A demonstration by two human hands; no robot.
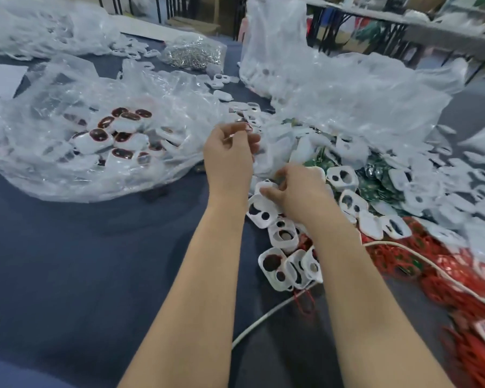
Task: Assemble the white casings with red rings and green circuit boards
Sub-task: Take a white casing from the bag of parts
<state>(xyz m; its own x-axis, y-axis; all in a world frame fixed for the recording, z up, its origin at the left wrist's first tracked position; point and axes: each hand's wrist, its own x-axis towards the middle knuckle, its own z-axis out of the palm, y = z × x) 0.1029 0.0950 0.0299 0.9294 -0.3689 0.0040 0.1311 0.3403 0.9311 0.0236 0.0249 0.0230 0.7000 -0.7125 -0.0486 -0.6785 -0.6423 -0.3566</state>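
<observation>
White casing (267, 189) in right hand's (298, 193) grip, red ring (247, 126) in left hand's (230, 156) (axes unclear)

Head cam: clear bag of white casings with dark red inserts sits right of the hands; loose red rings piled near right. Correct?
No. The head view shows the clear plastic bag of white plastic casings with dark red inserts left of the left hand and right hand, not right. The loose red rings are piled near right.
</observation>
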